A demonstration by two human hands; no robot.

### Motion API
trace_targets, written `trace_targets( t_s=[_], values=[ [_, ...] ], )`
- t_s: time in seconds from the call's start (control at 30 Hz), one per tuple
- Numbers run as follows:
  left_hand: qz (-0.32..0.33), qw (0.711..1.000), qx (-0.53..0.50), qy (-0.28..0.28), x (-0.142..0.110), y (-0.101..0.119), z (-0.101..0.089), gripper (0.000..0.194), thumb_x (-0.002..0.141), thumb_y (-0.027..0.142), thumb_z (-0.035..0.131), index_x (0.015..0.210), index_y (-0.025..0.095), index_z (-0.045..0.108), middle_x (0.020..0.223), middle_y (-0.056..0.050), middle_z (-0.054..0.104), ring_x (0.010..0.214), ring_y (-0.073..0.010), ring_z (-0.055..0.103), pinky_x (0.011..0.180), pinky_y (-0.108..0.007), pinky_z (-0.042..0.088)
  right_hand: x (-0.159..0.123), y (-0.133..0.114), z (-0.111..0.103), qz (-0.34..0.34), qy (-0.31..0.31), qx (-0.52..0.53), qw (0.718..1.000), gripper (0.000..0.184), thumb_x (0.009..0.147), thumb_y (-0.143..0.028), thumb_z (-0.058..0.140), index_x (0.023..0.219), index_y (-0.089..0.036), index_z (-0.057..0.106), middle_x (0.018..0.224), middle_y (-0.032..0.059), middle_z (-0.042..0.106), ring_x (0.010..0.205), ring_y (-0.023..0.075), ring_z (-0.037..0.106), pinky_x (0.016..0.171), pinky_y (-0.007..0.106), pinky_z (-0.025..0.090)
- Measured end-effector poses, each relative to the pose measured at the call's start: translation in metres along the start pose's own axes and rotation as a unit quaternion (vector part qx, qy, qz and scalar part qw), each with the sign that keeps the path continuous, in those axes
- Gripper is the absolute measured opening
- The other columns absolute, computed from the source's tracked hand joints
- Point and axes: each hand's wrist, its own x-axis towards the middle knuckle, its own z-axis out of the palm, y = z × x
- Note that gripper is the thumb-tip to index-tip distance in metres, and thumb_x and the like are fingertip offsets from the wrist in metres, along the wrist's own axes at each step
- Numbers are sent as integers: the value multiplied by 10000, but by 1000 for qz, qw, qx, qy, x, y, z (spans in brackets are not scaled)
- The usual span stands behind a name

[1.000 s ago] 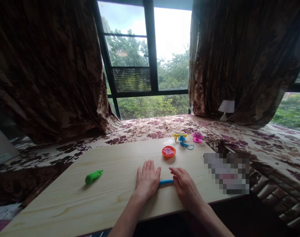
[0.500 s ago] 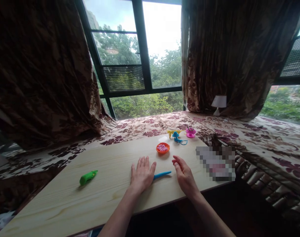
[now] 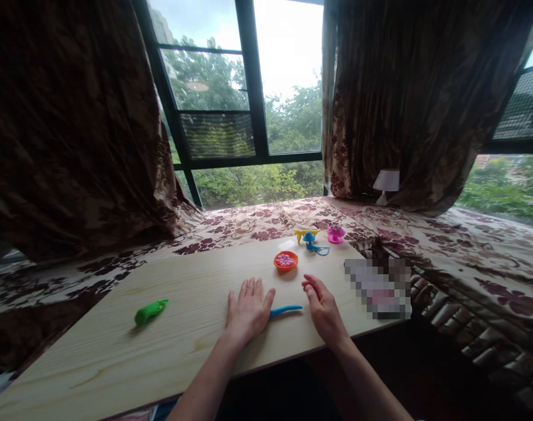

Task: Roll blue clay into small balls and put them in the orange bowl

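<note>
My left hand (image 3: 247, 310) lies flat on the table with its fingers spread. From under its thumb side sticks out a slim blue tapered piece (image 3: 286, 310), slightly curved; its other end is hidden beneath the hand, and I cannot make out its kind. My right hand (image 3: 325, 310) rests on its edge to the right of the blue tip, apart from it, fingers loosely bent and holding nothing visible. Beyond both hands stands an orange dish (image 3: 285, 268) with several small pink balls (image 3: 286, 259) in it.
The pale wooden table (image 3: 169, 362) carries a green toy-like piece (image 3: 150, 313) at left. Yellow (image 3: 299, 234), blue mushroom-like (image 3: 309, 238) and pink (image 3: 336, 234) pieces stand at the back. A blurred-out flat object (image 3: 380, 289) lies at the right edge. A small lamp (image 3: 386, 182) stands behind.
The view has shifted a little, moving everything slightly left in the picture. The blue piece's exposed part looks more curved. Both hands keep nearly the same pose.
</note>
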Motion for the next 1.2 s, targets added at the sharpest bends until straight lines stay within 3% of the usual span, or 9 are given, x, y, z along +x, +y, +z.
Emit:
trace_targets(
  t_s=[0.17, 0.33, 0.5, 0.67, 0.77, 0.83, 0.9, 1.1, 1.2],
  values=[
    [-17, 1000, -11, 2, 24, -4, 2, 711, 813, 592, 105, 1327, 139, 295, 1426, -120, 238, 1317, -277, 173, 1013, -568, 97, 1, 1, 1, -7, -1, -6, 1000, 338, 862, -347, 401, 1142, -201, 522, 1102, 68, 575, 1012, 187, 532, 889, 341, 425],
    [7, 999, 6, 34, -20, 5, 1, 680, 825, 579, 138, 1353, 161, 234, 1450, -72, 180, 1338, -223, 97, 1049, -508, -9, 1, 2, 1, 0, -6, 1, 1000, 331, 864, -352, 402, 1131, -201, 528, 1072, 64, 590, 989, 183, 546, 874, 330, 432],
    [28, 998, 21, 42, -54, 12, -1, 647, 833, 566, 152, 1358, 195, 225, 1443, -52, 210, 1336, -214, 117, 1054, -500, -2, -1, 1, 0, 6, -8, 12, 1000, 331, 866, -350, 402, 1132, -197, 527, 1084, 65, 588, 1009, 181, 537, 895, 330, 416],
    [15, 1000, -1, 22, -13, 4, 0, 697, 817, 600, 116, 1346, 169, 255, 1440, -84, 218, 1334, -233, 120, 1044, -525, 14, 0, -1, 0, -1, -3, 4, 1000, 318, 866, -339, 406, 1118, -198, 538, 1085, 61, 589, 1007, 177, 538, 888, 317, 421],
    [-10, 1000, -11, 18, 19, 0, 1, 746, 812, 602, 83, 1325, 103, 293, 1417, -156, 250, 1316, -297, 166, 1005, -596, 75, 0, -1, 1, -5, -6, 0, 1000, 311, 865, -342, 409, 1103, -198, 547, 1058, 57, 598, 981, 177, 551, 875, 316, 431],
    [-15, 1000, -11, 20, 24, -2, 1, 744, 815, 594, 72, 1324, 98, 294, 1415, -161, 253, 1315, -299, 171, 1005, -596, 88, 0, -1, 2, -4, -10, 4, 1000, 313, 865, -348, 408, 1102, -199, 547, 1052, 57, 601, 978, 180, 554, 874, 321, 432],
    [-3, 1000, -5, 26, 14, -1, -1, 715, 820, 589, 69, 1339, 138, 270, 1429, -118, 239, 1327, -253, 147, 1037, -543, 73, -1, 1, 2, 0, -16, 12, 1000, 318, 860, -358, 415, 1105, -201, 544, 1061, 60, 599, 985, 188, 552, 875, 332, 432],
    [42, 999, 13, 19, -56, 9, -12, 622, 839, 556, 55, 1364, 252, 190, 1453, -14, 189, 1340, -158, 80, 1078, -446, 15, -3, 6, 2, 16, -28, 31, 999, 322, 835, -385, 455, 1089, -212, 553, 1082, 63, 590, 988, 206, 549, 868, 353, 426],
    [54, 999, -1, -7, -66, 9, -15, 613, 834, 565, 49, 1368, 283, 155, 1460, -6, 162, 1342, -160, 62, 1074, -462, 17, -3, 7, 1, 20, -27, 27, 999, 328, 827, -396, 463, 1081, -213, 561, 1078, 62, 593, 984, 206, 550, 870, 354, 421]
  ],
)
